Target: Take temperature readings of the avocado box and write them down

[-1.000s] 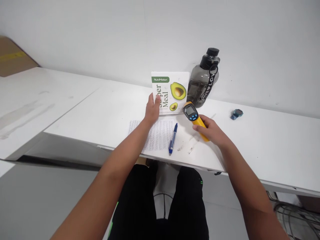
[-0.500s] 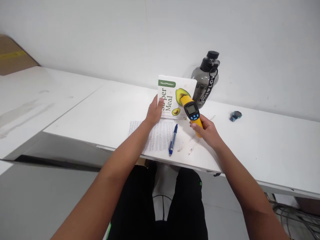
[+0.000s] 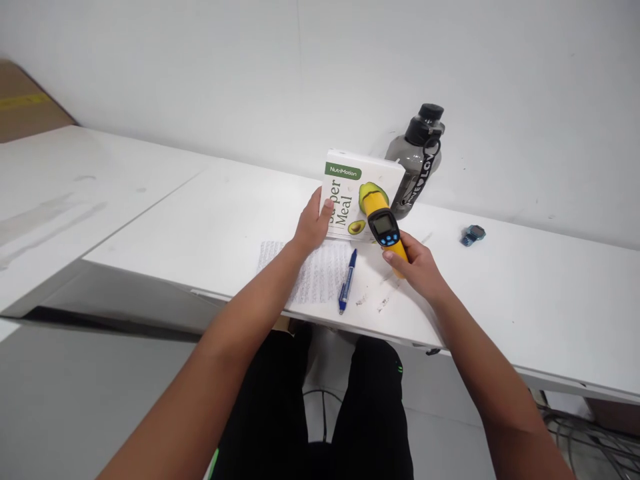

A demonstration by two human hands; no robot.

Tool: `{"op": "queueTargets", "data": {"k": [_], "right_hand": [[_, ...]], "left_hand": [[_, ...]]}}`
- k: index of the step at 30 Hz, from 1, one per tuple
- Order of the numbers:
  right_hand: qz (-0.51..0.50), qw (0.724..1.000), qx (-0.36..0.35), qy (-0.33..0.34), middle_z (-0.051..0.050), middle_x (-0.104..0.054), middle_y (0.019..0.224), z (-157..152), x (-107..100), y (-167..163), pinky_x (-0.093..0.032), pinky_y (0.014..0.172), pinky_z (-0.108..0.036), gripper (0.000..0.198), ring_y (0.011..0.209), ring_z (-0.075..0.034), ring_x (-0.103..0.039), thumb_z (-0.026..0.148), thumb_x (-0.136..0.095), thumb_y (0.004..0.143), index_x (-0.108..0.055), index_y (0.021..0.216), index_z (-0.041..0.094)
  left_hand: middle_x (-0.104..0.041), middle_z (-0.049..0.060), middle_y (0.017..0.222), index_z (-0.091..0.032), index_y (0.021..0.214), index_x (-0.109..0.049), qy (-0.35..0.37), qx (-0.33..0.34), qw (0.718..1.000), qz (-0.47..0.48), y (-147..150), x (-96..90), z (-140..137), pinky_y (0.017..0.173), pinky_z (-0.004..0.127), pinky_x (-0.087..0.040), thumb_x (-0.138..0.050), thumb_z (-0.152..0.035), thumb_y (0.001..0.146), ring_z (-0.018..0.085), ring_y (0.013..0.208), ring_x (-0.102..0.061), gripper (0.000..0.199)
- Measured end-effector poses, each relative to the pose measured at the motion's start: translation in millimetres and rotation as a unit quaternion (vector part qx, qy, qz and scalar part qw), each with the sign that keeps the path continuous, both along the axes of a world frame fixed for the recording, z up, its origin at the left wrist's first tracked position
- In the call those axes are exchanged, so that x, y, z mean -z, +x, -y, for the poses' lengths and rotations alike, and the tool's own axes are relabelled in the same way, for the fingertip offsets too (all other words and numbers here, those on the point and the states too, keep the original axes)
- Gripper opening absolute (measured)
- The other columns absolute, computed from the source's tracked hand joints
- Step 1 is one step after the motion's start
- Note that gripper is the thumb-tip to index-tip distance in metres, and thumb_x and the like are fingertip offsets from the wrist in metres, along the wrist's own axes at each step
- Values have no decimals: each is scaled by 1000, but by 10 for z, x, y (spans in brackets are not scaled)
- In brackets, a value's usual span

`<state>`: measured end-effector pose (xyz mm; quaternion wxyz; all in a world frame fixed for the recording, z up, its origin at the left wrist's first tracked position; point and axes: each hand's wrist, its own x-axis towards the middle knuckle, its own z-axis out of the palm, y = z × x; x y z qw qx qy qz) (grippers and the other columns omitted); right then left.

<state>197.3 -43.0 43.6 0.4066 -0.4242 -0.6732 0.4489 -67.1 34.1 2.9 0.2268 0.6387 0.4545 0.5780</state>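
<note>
My left hand (image 3: 313, 223) grips the left edge of a white meal box (image 3: 375, 170), its thumb across the printed front. The box is upright, tilted a little, and shows green lettering and avocado pictures. In my right hand (image 3: 417, 265) is a yellow and black infrared thermometer (image 3: 384, 227), held by its handle with the fingers wrapped round it. The thermometer's nose points at the box front and covers part of the larger avocado picture. I cannot tell whether nose and box touch. Its small screen and blue buttons face me.
A blue pen (image 3: 348, 281) lies beside a closely written sheet of paper (image 3: 310, 280) near the front edge of the white table (image 3: 545, 287). Behind the box stands a grey water bottle (image 3: 413, 157) with a black cap. A blue watch (image 3: 473, 235) lies to the right.
The meal box in my left hand has shifted slightly right and tilted more, so its top edge shows. The thermometer stays pointed at it, nearly in place.
</note>
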Motion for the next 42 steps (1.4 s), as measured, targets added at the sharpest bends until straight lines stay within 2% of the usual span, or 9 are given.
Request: {"op": "queueTargets", "data": {"k": [16, 21, 27, 34, 42], "right_hand": [[7, 1000, -3, 1, -10, -72, 132, 22, -22, -2, -56, 104, -48, 73, 120, -30, -67, 69, -79, 83, -64, 141, 27], [3, 998, 48, 40, -10, -71, 128, 32, 13, -27, -59, 99, -47, 76, 117, -30, -67, 72, -77, 83, -61, 143, 28], [-14, 990, 108, 88, -10, -66, 133, 3, 32, -34, -59, 99, -49, 74, 121, -31, -64, 74, -73, 85, -55, 143, 33], [-9, 988, 125, 93, -10, -64, 134, -27, 45, -24, -58, 99, -51, 72, 120, -31, -63, 77, -65, 89, -50, 146, 36], [-19, 989, 116, 84, -10, -63, 135, -20, 35, -33, -59, 99, -52, 74, 118, -30, -64, 77, -68, 87, -51, 145, 36]], "left_hand": [[-69, 14, 148, -25, 143, -58, -21, -4, 1000, 9, 19, -43, 34, 114, 49, -52, -37, -83, 97, 32, 133, -66, 76], [-71, 14, 143, -25, 142, -59, -33, -11, 999, 16, 12, -40, 29, 113, 50, -52, -38, -83, 97, 33, 130, -68, 76], [-74, 12, 138, -28, 139, -61, -47, -17, 998, 39, -2, 4, -13, 112, 51, -52, -43, -81, 96, 33, 127, -70, 71], [-77, 11, 131, -29, 135, -63, -40, -18, 998, 53, -6, 41, -45, 113, 51, -52, -46, -82, 95, 32, 122, -72, 69], [-76, 13, 132, -27, 139, -61, -59, -25, 997, 38, 1, 14, -25, 113, 53, -51, -42, -85, 94, 34, 124, -71, 76]]}}
